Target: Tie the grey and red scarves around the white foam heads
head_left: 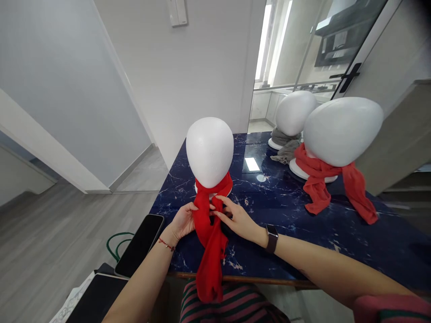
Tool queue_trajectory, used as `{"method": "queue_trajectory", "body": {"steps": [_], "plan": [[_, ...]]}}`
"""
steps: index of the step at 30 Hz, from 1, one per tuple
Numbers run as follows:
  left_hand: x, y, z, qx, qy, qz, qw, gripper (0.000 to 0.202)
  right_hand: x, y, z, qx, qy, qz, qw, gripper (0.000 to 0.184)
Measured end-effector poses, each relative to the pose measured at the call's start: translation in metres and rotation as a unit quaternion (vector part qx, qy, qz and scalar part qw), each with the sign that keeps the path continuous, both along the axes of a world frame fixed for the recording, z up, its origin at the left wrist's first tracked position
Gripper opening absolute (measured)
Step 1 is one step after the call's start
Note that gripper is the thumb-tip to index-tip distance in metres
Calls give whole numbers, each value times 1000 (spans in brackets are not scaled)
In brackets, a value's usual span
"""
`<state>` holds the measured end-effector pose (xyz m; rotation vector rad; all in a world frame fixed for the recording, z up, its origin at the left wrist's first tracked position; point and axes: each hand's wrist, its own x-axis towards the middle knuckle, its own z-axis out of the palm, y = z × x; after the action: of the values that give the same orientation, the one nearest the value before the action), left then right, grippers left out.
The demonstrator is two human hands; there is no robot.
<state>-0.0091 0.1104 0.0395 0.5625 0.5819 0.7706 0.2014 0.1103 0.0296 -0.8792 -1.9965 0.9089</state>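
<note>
A white foam head (pixel 209 150) stands near the front of a dark blue marble table (pixel 279 202), with a red scarf (pixel 210 242) wound round its neck and hanging over the table's front edge. My left hand (pixel 183 220) grips the scarf's left side just below the neck, fingers closed on the cloth. My right hand (pixel 235 217) pinches the scarf from the right at the same height. A smartwatch (pixel 271 237) sits on my right wrist and a thin red bracelet (pixel 166 244) on my left.
Two more foam heads stand at the right: a near one (pixel 341 130) with a red scarf (pixel 323 184) and a far one (pixel 294 112) with a grey scarf (pixel 286 146). A black phone (pixel 139 244) sits by my left forearm. Grey floor lies to the left.
</note>
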Motion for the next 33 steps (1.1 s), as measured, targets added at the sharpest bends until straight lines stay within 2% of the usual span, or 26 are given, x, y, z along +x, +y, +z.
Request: {"method": "queue_trajectory", "body": {"steps": [6, 11, 15, 19, 24, 27, 30, 33], "plan": [[0, -3, 2, -6, -6, -55, 998, 51, 1, 0, -2, 7, -13, -17, 1000, 47], [1, -6, 3, -12, -33, -94, 995, 55, 1, 0, -3, 45, -75, 3, 996, 52], [2, -4, 4, -14, -45, -113, 993, 56, -1, 1, -5, 48, -109, 17, 993, 54], [2, -2, 5, -4, -34, -69, 997, 53, 0, 3, -6, 17, -91, 2, 996, 55], [1, -19, 7, 29, 58, 43, 997, 37, 0, 4, -3, -3, -37, -71, 997, 48], [2, -36, 16, 84, 163, 86, 979, 30, -1, 4, -3, 9, -25, -83, 996, 44], [2, -47, 30, 143, 246, 70, 956, 31, -2, 4, -5, 28, -32, -82, 996, 43], [1, -48, 38, 147, 313, 110, 932, 28, -1, 4, -5, 44, -47, -90, 994, 41]]}}
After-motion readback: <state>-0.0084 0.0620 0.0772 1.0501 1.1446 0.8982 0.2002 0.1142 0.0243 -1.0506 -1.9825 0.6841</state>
